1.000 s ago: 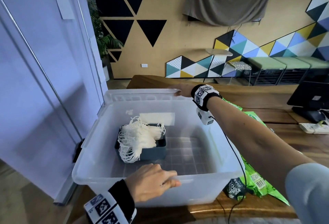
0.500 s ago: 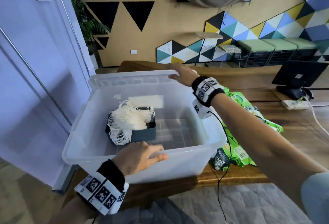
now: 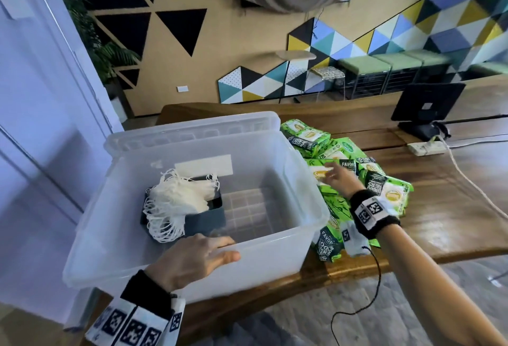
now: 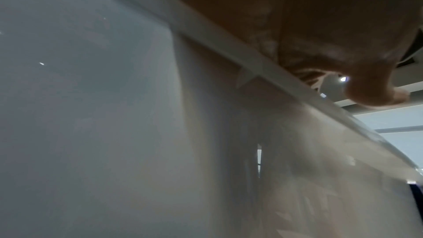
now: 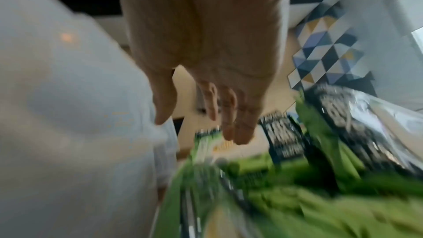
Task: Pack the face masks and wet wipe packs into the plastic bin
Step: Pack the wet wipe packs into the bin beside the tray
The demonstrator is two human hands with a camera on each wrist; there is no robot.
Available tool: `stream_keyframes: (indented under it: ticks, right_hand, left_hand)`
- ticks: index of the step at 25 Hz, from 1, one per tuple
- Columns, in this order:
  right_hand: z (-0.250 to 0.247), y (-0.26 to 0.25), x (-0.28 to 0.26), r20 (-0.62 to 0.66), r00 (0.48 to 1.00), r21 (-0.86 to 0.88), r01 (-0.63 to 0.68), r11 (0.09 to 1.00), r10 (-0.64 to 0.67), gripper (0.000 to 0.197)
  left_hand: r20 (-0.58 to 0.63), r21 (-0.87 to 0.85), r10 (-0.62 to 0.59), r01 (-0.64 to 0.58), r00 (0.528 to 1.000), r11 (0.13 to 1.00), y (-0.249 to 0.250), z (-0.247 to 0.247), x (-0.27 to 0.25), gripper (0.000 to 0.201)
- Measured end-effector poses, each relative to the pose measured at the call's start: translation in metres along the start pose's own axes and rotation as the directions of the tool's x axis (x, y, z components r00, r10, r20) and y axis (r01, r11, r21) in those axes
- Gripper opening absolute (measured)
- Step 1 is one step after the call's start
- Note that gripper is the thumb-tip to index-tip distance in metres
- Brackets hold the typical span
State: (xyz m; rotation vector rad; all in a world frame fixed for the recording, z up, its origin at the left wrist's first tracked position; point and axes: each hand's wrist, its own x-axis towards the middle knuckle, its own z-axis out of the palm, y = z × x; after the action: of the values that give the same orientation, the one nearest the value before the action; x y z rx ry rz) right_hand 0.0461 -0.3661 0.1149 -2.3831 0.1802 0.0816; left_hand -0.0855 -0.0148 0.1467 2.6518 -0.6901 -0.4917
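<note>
The clear plastic bin [image 3: 275, 252] stands at the near left corner of the wooden table [image 3: 439, 208], its near edge overhanging the table's front. Inside, against the bin's left wall, a dark tray [image 3: 206, 217] holds a heap of white face masks [image 3: 176, 202] whose ear loops spill over the tray's near left corner. The rest of the bin's gridded floor is bare.

The left hand [image 3: 192, 257] rests on the bin's near rim with its fingers [image 3: 228, 256] only slightly bent, laid across the rim (the left wrist view shows the palm sitting on the rim [image 4: 251, 64] from below, thumb tip free past it).

The wet wipe packs [image 3: 384, 191], green with dark lettering, lie in a loose pile on the table just beside the bin's right wall, running from the bin's far right corner to its near right corner. The right hand [image 3: 338, 178] is over the middle of that pile, fingers spread apart and holding nothing; whether the fingertips touch a pack cannot be told, as the right wrist view is blurred.

Towards the table's far right edge stand a dark monitor [image 3: 426, 103] and a white power strip [image 3: 426, 148].
</note>
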Motion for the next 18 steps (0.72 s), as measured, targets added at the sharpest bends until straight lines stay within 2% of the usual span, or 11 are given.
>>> stream_keyframes:
  ticks: [2, 4, 6, 9, 12, 14, 16, 18]
  right_hand:
    - [0.039, 0.023, -0.005, 0.171, 0.962, -0.278, -0.161, 0.947, 0.214, 0.063]
    - [0.062, 0.031, -0.013, 0.201, 0.93, -0.417, -0.202, 0.886, 0.307, 0.076]
    - [0.072, 0.034, -0.016, 0.183, 0.945, -0.421, -0.175, 0.89, 0.273, 0.087]
    - [0.077, 0.043, -0.011, 0.138, 0.973, -0.384, -0.121, 0.915, 0.186, 0.094]
    - [0.065, 0.054, -0.013, 0.142, 0.975, -0.27, -0.127, 0.954, 0.17, 0.105]
    - [0.034, 0.049, -0.022, 0.133, 0.982, -0.104, -0.124, 0.987, 0.138, 0.113]
    - [-0.007, 0.04, -0.03, 0.075, 0.994, 0.042, -0.085, 0.996, 0.082, 0.108]
    - [-0.049, 0.027, -0.044, 0.009, 1.0, 0.115, -0.01, 0.993, 0.009, 0.102]
  left_hand:
    - [0.049, -0.095, -0.032, 0.037, 0.998, 0.995, 0.0, -0.003, -0.001, 0.093]
    - [0.055, -0.208, -0.039, 0.049, 0.998, 0.977, 0.002, -0.009, 0.001, 0.09]
    - [0.039, -0.206, -0.068, 0.075, 0.997, 0.976, 0.008, -0.023, 0.004, 0.083]
    - [-0.083, -0.137, -0.099, 0.087, 0.992, 0.987, 0.018, -0.049, 0.02, 0.054]
    - [-0.097, -0.059, -0.088, 0.083, 0.991, 0.995, 0.03, -0.062, 0.036, 0.079]
    - [-0.061, 0.045, -0.103, 0.106, 0.993, 0.993, 0.04, -0.069, 0.042, 0.088]
    - [-0.003, 0.062, -0.124, 0.124, 0.992, 0.99, 0.044, -0.079, 0.047, 0.116]
    - [0.039, 0.063, -0.174, 0.171, 0.984, 0.983, 0.045, -0.093, 0.058, 0.13]
